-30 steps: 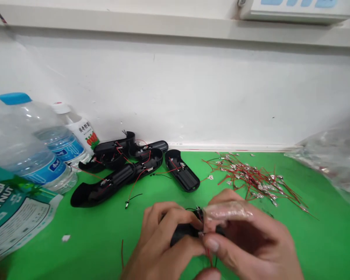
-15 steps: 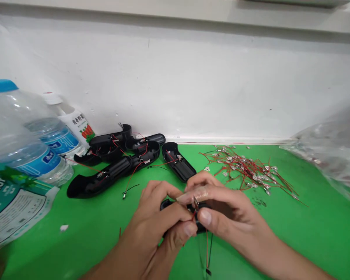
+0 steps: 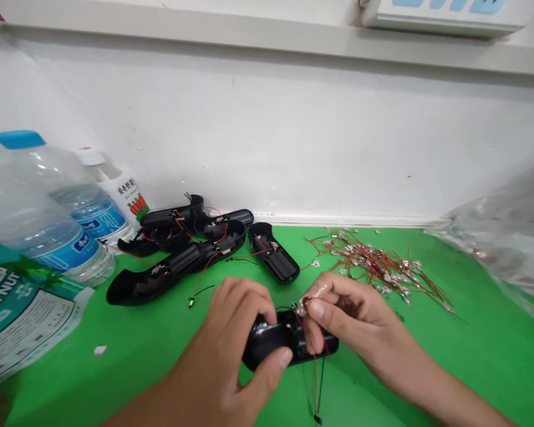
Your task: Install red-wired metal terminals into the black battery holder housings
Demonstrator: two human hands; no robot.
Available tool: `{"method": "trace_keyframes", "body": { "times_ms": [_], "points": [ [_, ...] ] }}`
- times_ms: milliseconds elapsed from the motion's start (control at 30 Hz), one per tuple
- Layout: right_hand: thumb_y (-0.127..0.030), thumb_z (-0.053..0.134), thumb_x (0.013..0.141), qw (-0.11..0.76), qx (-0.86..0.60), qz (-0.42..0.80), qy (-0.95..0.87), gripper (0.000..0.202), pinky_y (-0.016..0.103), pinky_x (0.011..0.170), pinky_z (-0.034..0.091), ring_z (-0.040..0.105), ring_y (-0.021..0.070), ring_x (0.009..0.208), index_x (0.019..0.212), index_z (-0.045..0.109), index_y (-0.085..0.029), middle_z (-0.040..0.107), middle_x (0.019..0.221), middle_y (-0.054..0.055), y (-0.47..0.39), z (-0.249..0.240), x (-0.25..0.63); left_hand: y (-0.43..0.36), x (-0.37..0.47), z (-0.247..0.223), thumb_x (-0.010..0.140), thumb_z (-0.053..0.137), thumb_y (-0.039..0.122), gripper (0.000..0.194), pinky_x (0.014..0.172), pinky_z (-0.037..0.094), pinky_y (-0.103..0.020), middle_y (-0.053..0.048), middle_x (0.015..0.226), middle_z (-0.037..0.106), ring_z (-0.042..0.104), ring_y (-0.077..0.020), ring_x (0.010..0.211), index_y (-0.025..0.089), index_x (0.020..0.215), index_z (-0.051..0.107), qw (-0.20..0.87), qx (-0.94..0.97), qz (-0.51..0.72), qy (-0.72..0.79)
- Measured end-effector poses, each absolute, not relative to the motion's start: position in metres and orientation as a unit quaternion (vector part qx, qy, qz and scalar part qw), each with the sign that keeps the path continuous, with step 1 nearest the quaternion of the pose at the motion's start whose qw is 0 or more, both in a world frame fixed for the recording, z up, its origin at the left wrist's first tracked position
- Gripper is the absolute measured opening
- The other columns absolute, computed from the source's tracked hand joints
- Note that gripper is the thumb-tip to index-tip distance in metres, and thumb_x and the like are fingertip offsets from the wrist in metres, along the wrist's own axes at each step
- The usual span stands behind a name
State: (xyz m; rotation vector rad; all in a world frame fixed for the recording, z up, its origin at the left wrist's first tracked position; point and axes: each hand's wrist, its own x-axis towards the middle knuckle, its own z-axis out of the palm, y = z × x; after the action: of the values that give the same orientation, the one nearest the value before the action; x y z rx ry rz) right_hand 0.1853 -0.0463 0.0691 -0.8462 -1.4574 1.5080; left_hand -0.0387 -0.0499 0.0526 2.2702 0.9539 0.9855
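Note:
My left hand [image 3: 244, 344] is wrapped round the curved end of a black plastic housing half [image 3: 271, 344] lying on the green table, thumb on the near side and fingers over the far side. Over the housing's other end, my right hand [image 3: 338, 311] pinches a small metal contact [image 3: 301, 307] between thumb and forefinger; a red wire [image 3: 299, 323] runs from about there into the housing. The fingertips partly hide that contact. From the housing's near edge, a red and a black wire trail to a small black connector [image 3: 317, 418] on the table.
Several wired black housings [image 3: 178, 261] lie behind my left hand, one more [image 3: 275, 254] apart from them. A pile of red wires with metal contacts [image 3: 378, 261] is at the right back. Bottles [image 3: 82, 252] and a green packet [image 3: 31, 314] stand left, clear plastic [image 3: 507, 237] right.
My hands have moved apart, uncovering more of the housing. My left hand has shifted from the wire onto the housing's curved end. The camera view has tilted up slightly.

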Motion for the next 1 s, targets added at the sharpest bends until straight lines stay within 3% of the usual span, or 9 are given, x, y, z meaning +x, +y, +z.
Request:
{"method": "trace_keyframes", "body": {
  "times_ms": [200, 367, 567, 667, 700, 800, 833, 900, 1000],
  "points": [
    [-0.053, 0.069, 0.101, 0.356, -0.390, 0.601, -0.600, 0.039, 0.022, 0.053, 0.032, 0.041, 0.0099, 0.058, 0.084, 0.061, -0.019, 0.048, 0.066, -0.006, -0.050, 0.067, 0.190, -0.047, -0.039, 0.053, 0.101, 0.053, 0.019, 0.016, 0.085, 0.049, -0.033, -0.001, 0.104, 0.060, 0.058, -0.0215, 0.101, 0.029, 0.112, 0.058, 0.258, 0.810, 0.373, 0.372],
    [-0.056, 0.061, 0.104, 0.336, -0.400, 0.551, -0.650, 0.045, 0.024, 0.055, 0.030, 0.037, 0.0112, 0.061, 0.077, 0.055, -0.021, 0.043, 0.067, -0.007, -0.056, 0.071, 0.181, -0.049, -0.034, 0.050, 0.101, 0.053, 0.014, 0.015, 0.086, 0.048, -0.030, 0.002, 0.098, 0.059, 0.058, -0.0173, 0.094, 0.027, 0.104, 0.059, 0.284, 0.811, 0.382, 0.340],
    [-0.038, 0.051, 0.111, 0.303, -0.403, 0.400, -0.766, 0.032, 0.023, 0.065, 0.043, 0.051, 0.0133, 0.068, 0.082, 0.055, -0.024, 0.054, 0.075, -0.004, -0.065, 0.075, 0.177, -0.050, -0.032, 0.056, 0.103, 0.048, 0.014, 0.016, 0.083, 0.048, -0.032, 0.001, 0.092, 0.058, 0.058, -0.0178, 0.089, 0.025, 0.095, 0.057, 0.286, 0.806, 0.377, 0.356],
    [-0.044, 0.049, 0.111, 0.315, -0.423, 0.364, -0.768, 0.031, 0.025, 0.072, 0.050, 0.060, 0.0167, 0.075, 0.089, 0.062, -0.026, 0.064, 0.082, -0.001, -0.068, 0.076, 0.181, -0.048, -0.037, 0.059, 0.099, 0.054, 0.016, 0.010, 0.089, 0.050, -0.036, -0.001, 0.102, 0.061, 0.058, -0.0211, 0.098, 0.025, 0.103, 0.057, 0.271, 0.828, 0.344, 0.350],
    [-0.046, 0.049, 0.110, 0.317, -0.433, 0.357, -0.765, 0.033, 0.026, 0.073, 0.051, 0.062, 0.0179, 0.076, 0.090, 0.064, -0.027, 0.066, 0.082, -0.001, -0.068, 0.076, 0.184, -0.047, -0.039, 0.060, 0.096, 0.063, 0.019, 0.018, 0.094, 0.050, -0.039, -0.003, 0.111, 0.061, 0.058, -0.0238, 0.105, 0.025, 0.112, 0.056, 0.258, 0.844, 0.316, 0.349],
    [-0.045, 0.053, 0.106, 0.291, -0.474, 0.351, -0.753, 0.036, 0.027, 0.064, 0.049, 0.062, 0.0191, 0.070, 0.079, 0.065, -0.026, 0.065, 0.073, -0.001, -0.063, 0.078, 0.196, -0.042, -0.046, 0.058, 0.079, 0.086, 0.029, 0.073, 0.104, 0.049, -0.054, -0.011, 0.134, 0.058, 0.053, -0.0353, 0.124, 0.022, 0.139, 0.044, 0.210, 0.887, 0.209, 0.355],
    [-0.043, 0.055, 0.104, 0.277, -0.487, 0.356, -0.748, 0.035, 0.027, 0.062, 0.048, 0.062, 0.0194, 0.068, 0.076, 0.065, -0.026, 0.065, 0.071, -0.001, -0.061, 0.077, 0.200, -0.040, -0.047, 0.055, 0.078, 0.088, 0.029, 0.078, 0.104, 0.049, -0.057, -0.012, 0.135, 0.058, 0.053, -0.0371, 0.125, 0.022, 0.141, 0.042, 0.204, 0.892, 0.179, 0.362],
    [-0.040, 0.056, 0.100, 0.249, -0.503, 0.370, -0.740, 0.029, 0.029, 0.064, 0.050, 0.066, 0.0215, 0.072, 0.078, 0.069, -0.027, 0.070, 0.075, 0.000, -0.059, 0.075, 0.207, -0.038, -0.048, 0.049, 0.082, 0.083, 0.024, 0.063, 0.097, 0.054, -0.056, -0.010, 0.128, 0.062, 0.059, -0.0356, 0.119, 0.022, 0.134, 0.047, 0.221, 0.891, 0.140, 0.372],
    [-0.039, 0.055, 0.099, 0.207, -0.519, 0.381, -0.737, 0.025, 0.035, 0.073, 0.054, 0.070, 0.0263, 0.082, 0.095, 0.076, -0.028, 0.076, 0.090, 0.004, -0.060, 0.065, 0.214, -0.039, -0.046, 0.041, 0.081, 0.080, 0.016, 0.062, 0.095, 0.058, -0.051, -0.009, 0.126, 0.063, 0.063, -0.0334, 0.116, 0.023, 0.132, 0.045, 0.232, 0.884, 0.157, 0.374]
  ]
}}
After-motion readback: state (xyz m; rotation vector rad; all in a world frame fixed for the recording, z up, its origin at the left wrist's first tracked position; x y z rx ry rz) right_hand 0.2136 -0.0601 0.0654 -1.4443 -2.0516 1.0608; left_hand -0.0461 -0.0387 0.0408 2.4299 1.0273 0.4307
